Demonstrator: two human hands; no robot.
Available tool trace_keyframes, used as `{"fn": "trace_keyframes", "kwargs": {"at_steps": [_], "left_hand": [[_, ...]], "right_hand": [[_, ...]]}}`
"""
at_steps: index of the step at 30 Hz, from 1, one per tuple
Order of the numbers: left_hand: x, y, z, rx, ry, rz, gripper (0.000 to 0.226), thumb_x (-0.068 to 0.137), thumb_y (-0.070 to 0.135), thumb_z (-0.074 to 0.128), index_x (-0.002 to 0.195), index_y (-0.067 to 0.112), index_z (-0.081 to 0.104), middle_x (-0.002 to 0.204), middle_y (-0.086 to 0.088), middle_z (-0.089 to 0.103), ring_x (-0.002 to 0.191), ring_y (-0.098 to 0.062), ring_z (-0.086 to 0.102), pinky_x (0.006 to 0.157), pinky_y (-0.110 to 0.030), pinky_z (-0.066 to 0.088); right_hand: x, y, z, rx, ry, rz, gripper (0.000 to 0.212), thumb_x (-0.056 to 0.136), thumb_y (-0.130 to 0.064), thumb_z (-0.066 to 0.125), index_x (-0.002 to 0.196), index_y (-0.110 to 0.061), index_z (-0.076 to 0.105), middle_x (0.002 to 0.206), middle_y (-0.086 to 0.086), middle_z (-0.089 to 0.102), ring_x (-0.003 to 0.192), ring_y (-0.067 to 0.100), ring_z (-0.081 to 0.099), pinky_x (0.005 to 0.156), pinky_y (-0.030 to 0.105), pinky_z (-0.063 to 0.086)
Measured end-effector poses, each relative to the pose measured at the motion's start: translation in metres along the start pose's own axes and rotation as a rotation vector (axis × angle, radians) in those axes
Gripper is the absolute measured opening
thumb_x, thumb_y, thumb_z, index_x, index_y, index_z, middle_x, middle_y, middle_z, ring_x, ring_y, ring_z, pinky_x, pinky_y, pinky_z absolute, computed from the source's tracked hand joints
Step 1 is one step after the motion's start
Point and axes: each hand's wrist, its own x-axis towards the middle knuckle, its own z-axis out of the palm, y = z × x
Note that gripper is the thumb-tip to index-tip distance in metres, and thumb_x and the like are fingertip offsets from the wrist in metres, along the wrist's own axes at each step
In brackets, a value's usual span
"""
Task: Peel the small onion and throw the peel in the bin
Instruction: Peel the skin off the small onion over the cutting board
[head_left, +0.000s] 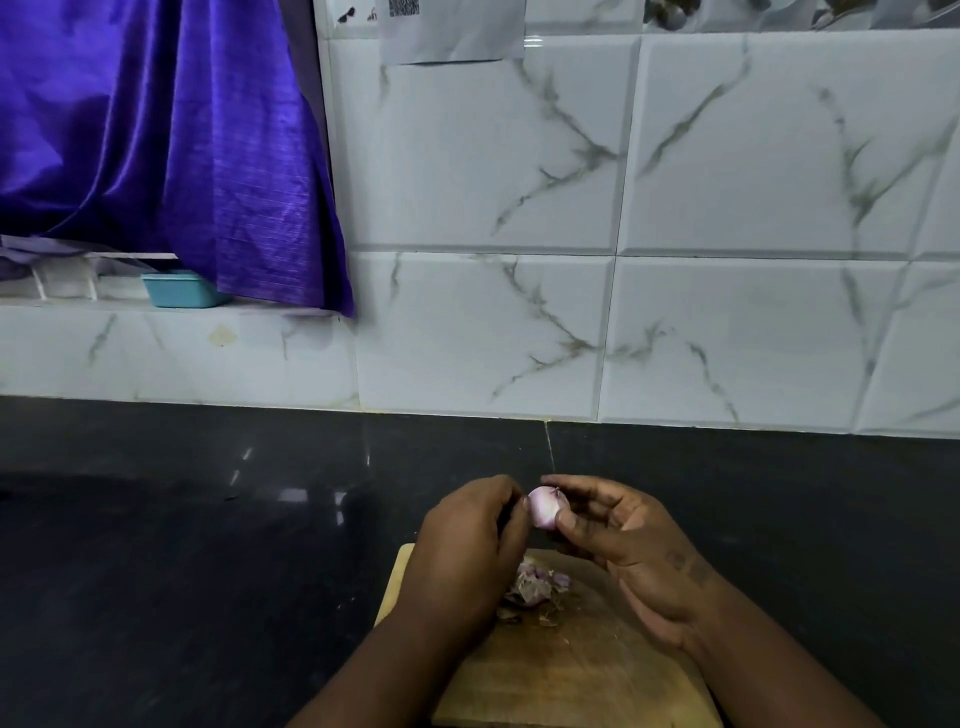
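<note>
A small pale purple onion (544, 508) is held up above the far end of a wooden cutting board (566, 670). My right hand (623, 540) pinches it between thumb and fingers. My left hand (472, 540) has its fingers curled against the onion's left side; what those fingertips grasp is hidden. A small heap of purple and brown onion peel (535, 584) lies on the board under my hands. No bin is in view.
The board lies on a dark, glossy counter (208, 545) against a white marble-tiled wall (623, 234). A purple curtain (171, 145) hangs at the upper left over a ledge holding a small teal container (179, 290).
</note>
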Motion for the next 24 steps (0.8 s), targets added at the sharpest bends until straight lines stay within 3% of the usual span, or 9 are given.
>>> {"fn": "trace_keyframes", "kwargs": {"at_steps": [4, 9, 14, 19, 24], "left_hand": [[0.0006, 0.001, 0.0006, -0.034, 0.035, -0.036, 0.019, 0.102, 0.027, 0.061, 0.083, 0.026, 0.063, 0.075, 0.005, 0.063, 0.071, -0.013, 0.059, 0.061, -0.032, 0.045], [0.0005, -0.0029, 0.0059, -0.383, 0.05, -0.184, 0.026, 0.102, 0.018, 0.062, 0.079, 0.025, 0.069, 0.074, -0.001, 0.069, 0.068, -0.014, 0.061, 0.063, -0.04, 0.05], [0.0007, -0.0008, 0.003, -0.481, 0.07, -0.188, 0.026, 0.1, 0.01, 0.065, 0.096, 0.031, 0.08, 0.09, 0.011, 0.079, 0.086, -0.006, 0.073, 0.079, -0.036, 0.063], [0.0016, -0.0023, 0.0002, -0.405, 0.08, -0.118, 0.019, 0.097, 0.018, 0.074, 0.103, 0.033, 0.083, 0.095, 0.018, 0.08, 0.092, 0.001, 0.075, 0.083, -0.031, 0.064], [0.0019, -0.0053, -0.0026, -0.132, 0.078, 0.012, 0.015, 0.099, 0.025, 0.072, 0.105, 0.034, 0.082, 0.092, 0.018, 0.077, 0.088, 0.002, 0.071, 0.079, -0.031, 0.061]], "right_hand": [[0.0002, 0.002, 0.0009, 0.006, -0.013, -0.027, 0.042, 0.08, -0.006, 0.077, 0.122, -0.013, 0.075, 0.122, 0.011, 0.077, 0.118, 0.028, 0.072, 0.103, 0.048, 0.055], [0.0019, 0.0031, -0.0005, 0.071, -0.051, 0.002, 0.042, 0.087, 0.002, 0.071, 0.126, -0.012, 0.073, 0.127, 0.012, 0.075, 0.121, 0.028, 0.07, 0.103, 0.045, 0.053], [0.0026, 0.0043, -0.0018, 0.074, -0.044, 0.012, 0.043, 0.088, 0.003, 0.069, 0.127, -0.013, 0.072, 0.128, 0.011, 0.075, 0.123, 0.027, 0.07, 0.1, 0.042, 0.053], [0.0028, 0.0036, -0.002, 0.052, -0.058, -0.003, 0.046, 0.082, -0.006, 0.075, 0.127, -0.014, 0.072, 0.127, 0.01, 0.075, 0.123, 0.025, 0.07, 0.106, 0.045, 0.051], [0.0023, 0.0036, -0.0031, -0.029, -0.055, -0.05, 0.048, 0.078, -0.009, 0.076, 0.125, -0.013, 0.072, 0.122, 0.008, 0.078, 0.119, 0.022, 0.072, 0.098, 0.033, 0.059]]}}
